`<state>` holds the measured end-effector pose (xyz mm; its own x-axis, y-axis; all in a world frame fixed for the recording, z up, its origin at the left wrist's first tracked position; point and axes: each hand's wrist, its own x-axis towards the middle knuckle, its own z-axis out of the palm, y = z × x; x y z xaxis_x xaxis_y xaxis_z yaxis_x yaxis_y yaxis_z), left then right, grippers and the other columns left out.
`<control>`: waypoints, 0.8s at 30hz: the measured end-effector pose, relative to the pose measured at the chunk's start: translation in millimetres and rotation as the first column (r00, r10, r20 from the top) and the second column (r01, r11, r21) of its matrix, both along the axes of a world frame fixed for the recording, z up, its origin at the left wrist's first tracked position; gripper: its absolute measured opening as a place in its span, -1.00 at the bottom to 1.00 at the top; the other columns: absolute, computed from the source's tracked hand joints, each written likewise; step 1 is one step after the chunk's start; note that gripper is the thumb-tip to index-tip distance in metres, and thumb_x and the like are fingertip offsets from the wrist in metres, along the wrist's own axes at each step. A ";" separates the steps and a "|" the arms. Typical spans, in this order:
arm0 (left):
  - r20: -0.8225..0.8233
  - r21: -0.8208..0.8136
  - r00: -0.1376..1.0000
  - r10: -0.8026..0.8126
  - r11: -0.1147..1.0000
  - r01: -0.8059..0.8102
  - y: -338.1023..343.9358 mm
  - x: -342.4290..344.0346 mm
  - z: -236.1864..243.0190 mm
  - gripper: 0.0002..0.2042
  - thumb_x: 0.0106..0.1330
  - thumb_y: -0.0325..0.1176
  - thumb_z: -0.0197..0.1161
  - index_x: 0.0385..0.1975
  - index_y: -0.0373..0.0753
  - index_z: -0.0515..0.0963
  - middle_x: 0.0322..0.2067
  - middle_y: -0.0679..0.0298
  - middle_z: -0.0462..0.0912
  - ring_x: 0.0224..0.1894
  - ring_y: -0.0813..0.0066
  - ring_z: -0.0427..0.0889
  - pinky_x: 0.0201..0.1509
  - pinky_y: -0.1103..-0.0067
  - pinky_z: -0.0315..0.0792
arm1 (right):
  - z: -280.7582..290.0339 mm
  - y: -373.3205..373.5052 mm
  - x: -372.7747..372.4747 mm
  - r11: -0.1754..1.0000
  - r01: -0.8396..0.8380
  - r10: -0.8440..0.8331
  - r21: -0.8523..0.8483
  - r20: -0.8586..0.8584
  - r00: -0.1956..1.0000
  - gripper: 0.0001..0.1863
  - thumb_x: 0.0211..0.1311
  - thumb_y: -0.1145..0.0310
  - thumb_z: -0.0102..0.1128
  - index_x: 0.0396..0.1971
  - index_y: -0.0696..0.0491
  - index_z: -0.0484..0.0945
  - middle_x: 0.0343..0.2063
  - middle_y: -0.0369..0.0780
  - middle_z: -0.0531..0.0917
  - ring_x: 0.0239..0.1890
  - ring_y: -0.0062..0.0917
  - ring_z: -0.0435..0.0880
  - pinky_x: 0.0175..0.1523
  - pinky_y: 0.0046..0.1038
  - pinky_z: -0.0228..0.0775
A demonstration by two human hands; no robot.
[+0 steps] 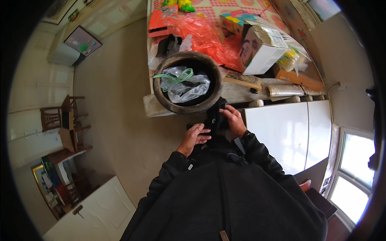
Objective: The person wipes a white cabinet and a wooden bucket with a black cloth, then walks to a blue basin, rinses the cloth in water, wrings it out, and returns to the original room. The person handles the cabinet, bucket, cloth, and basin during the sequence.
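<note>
Black jacket [219,193] fills near view, sleeves reaching forward. Right hand [234,120] grasps crumpled black cloth [215,117] near its upper end. Left hand [193,139] loose, fingers parted, just beside cloth; whether touching, cannot tell. Cloth lies between hands, near edge of wooden ledge [154,107], close to round brown pot [217,82]. Inside pot: clear plastic bag [187,94], green string [171,76]. Beyond pot, red plastic bag [201,34]; to its right, white carton [265,58], tilted in view.
</note>
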<state>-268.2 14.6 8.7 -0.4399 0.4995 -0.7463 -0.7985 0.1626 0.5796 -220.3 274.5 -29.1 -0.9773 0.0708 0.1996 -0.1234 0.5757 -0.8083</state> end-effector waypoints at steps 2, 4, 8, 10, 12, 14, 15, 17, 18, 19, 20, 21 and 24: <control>0.028 0.114 1.000 -0.012 0.993 0.009 4.4 -2.9 6.1 -0.39 0.66 0.12 0.08 0.45 -0.23 0.43 0.18 0.09 0.72 0.08 0.32 0.78 0.15 0.45 0.56 | 20.3 10.0 -8.4 0.986 0.125 -0.127 -0.113 -0.014 0.992 -0.57 0.24 0.45 0.36 0.12 0.15 0.64 0.02 -0.05 0.66 0.01 -0.22 0.71 0.12 -0.41 0.52; -0.020 0.076 0.996 -0.082 0.994 0.083 8.0 -4.8 8.4 -0.37 0.66 0.15 0.05 0.49 -0.22 0.39 0.20 0.09 0.72 0.09 0.31 0.78 0.17 0.44 0.54 | 43.3 19.8 -25.3 0.561 0.388 -0.230 -0.731 0.313 0.922 -0.72 0.46 0.39 0.28 0.06 0.21 0.62 -0.17 -0.26 0.64 -0.15 -0.60 0.60 0.03 -0.53 0.46; -0.012 0.025 0.996 -0.086 0.996 0.086 15.2 -4.5 13.8 -0.35 0.67 0.18 0.02 0.50 -0.21 0.38 0.26 0.08 0.68 0.08 0.30 0.78 0.21 0.40 0.53 | 69.3 23.8 -52.9 0.518 0.375 -0.306 -0.769 0.243 0.921 -0.67 0.49 0.30 0.34 0.04 0.23 0.60 -0.18 -0.30 0.68 -0.13 -0.67 0.58 0.02 -0.56 0.47; -0.010 0.089 1.000 0.019 0.996 -0.018 22.7 -4.0 19.1 -0.38 0.67 0.17 0.02 0.47 -0.20 0.42 0.25 0.10 0.68 0.11 0.26 0.77 0.21 0.37 0.56 | 64.4 11.6 -50.0 0.638 0.373 -0.299 -0.674 0.229 0.926 -0.63 0.49 0.27 0.34 0.10 0.22 0.60 -0.11 -0.29 0.69 -0.09 -0.69 0.59 0.06 -0.55 0.47; -0.001 0.146 0.997 0.078 0.986 -0.077 32.1 -6.4 22.8 -0.40 0.67 0.16 0.04 0.45 -0.19 0.44 0.23 0.13 0.68 0.11 0.26 0.76 0.20 0.36 0.58 | 48.4 -14.4 -36.1 0.669 0.512 -0.322 -0.538 0.411 0.853 -0.63 0.38 0.28 0.42 -0.02 0.26 0.61 -0.32 -0.21 0.63 -0.22 -0.63 0.54 -0.09 -0.47 0.49; 0.013 0.203 0.995 0.097 0.974 -0.097 38.4 -6.8 24.6 -0.42 0.67 0.14 0.08 0.44 -0.17 0.45 0.20 0.18 0.68 0.09 0.29 0.76 0.18 0.39 0.59 | 34.1 -28.1 -2.4 0.820 0.339 -0.198 -0.461 0.326 0.924 -0.68 0.40 0.33 0.37 -0.01 0.25 0.63 -0.26 -0.20 0.69 -0.17 -0.59 0.64 -0.03 -0.50 0.49; -0.090 0.163 0.996 0.024 0.987 -0.009 39.1 -4.6 25.0 -0.45 0.66 0.09 0.12 0.44 -0.16 0.43 0.16 0.26 0.67 0.05 0.40 0.74 0.13 0.44 0.63 | 27.5 -36.4 11.8 0.811 0.249 -0.162 -0.529 0.205 0.965 -0.71 0.41 0.35 0.34 -0.01 0.23 0.66 -0.21 -0.22 0.72 -0.12 -0.59 0.68 0.00 -0.52 0.50; -0.158 0.132 0.987 -0.031 0.990 0.052 35.2 6.1 24.7 -0.42 0.58 -0.15 0.32 0.50 -0.21 0.37 0.20 0.30 0.62 0.06 0.53 0.70 0.06 0.55 0.64 | 18.7 -37.3 32.3 0.873 0.182 -0.155 -0.452 0.098 0.983 -0.73 0.46 0.36 0.31 0.02 0.18 0.67 -0.13 -0.25 0.72 -0.07 -0.57 0.70 0.07 -0.51 0.53; -0.161 0.144 0.987 -0.008 0.989 0.032 33.8 13.5 23.7 -0.36 0.52 -0.24 0.40 0.51 -0.27 0.35 0.23 0.28 0.60 0.08 0.54 0.68 0.05 0.59 0.64 | 17.1 -35.2 38.7 0.912 0.137 -0.135 -0.386 0.032 0.990 -0.75 0.48 0.36 0.30 0.03 0.16 0.67 -0.09 -0.26 0.72 -0.04 -0.56 0.71 0.11 -0.50 0.54; -0.182 0.164 0.983 0.026 0.986 0.004 32.5 17.6 21.6 -0.34 0.49 -0.31 0.43 0.53 -0.28 0.33 0.24 0.27 0.60 0.10 0.54 0.67 0.06 0.59 0.64 | 16.6 -36.9 44.1 0.875 0.179 -0.157 -0.450 0.085 0.984 -0.76 0.50 0.37 0.28 0.05 0.14 0.68 -0.05 -0.28 0.72 -0.01 -0.55 0.72 0.15 -0.50 0.56; -0.194 0.182 0.979 0.062 0.983 -0.026 31.0 21.2 19.1 -0.31 0.45 -0.37 0.45 0.54 -0.29 0.32 0.26 0.25 0.59 0.11 0.54 0.67 0.07 0.59 0.63 | 17.0 -38.4 46.3 0.593 0.232 -0.043 -0.771 0.257 0.965 -0.76 0.52 0.37 0.26 0.07 0.10 0.66 -0.05 -0.28 0.73 0.00 -0.54 0.72 0.15 -0.45 0.58; -0.198 0.196 0.975 0.099 0.979 -0.060 27.6 26.8 17.3 -0.28 0.42 -0.44 0.47 0.55 -0.30 0.30 0.28 0.24 0.59 0.13 0.54 0.66 0.08 0.59 0.63 | 18.2 -40.2 48.8 0.024 0.423 0.082 -0.906 0.424 0.902 -0.77 0.55 0.36 0.24 0.09 0.06 0.64 -0.05 -0.28 0.73 0.02 -0.53 0.73 0.15 -0.41 0.59; -0.371 0.285 0.890 0.265 0.945 -0.162 16.1 33.9 11.8 -0.28 0.40 -0.59 0.40 0.56 -0.35 0.26 0.35 0.12 0.55 0.26 0.46 0.61 0.24 0.55 0.58 | 22.3 -60.2 57.6 0.031 0.449 0.112 -0.893 0.450 0.886 -0.66 0.54 0.21 0.23 0.19 -0.01 0.59 0.03 -0.31 0.74 0.14 -0.55 0.68 0.28 -0.37 0.49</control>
<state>-234.3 30.7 20.5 -0.7907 0.4996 -0.3539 -0.4900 -0.1699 0.8550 -162.6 214.3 -6.8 -0.8568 0.0914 -0.5076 0.2411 -0.7990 -0.5509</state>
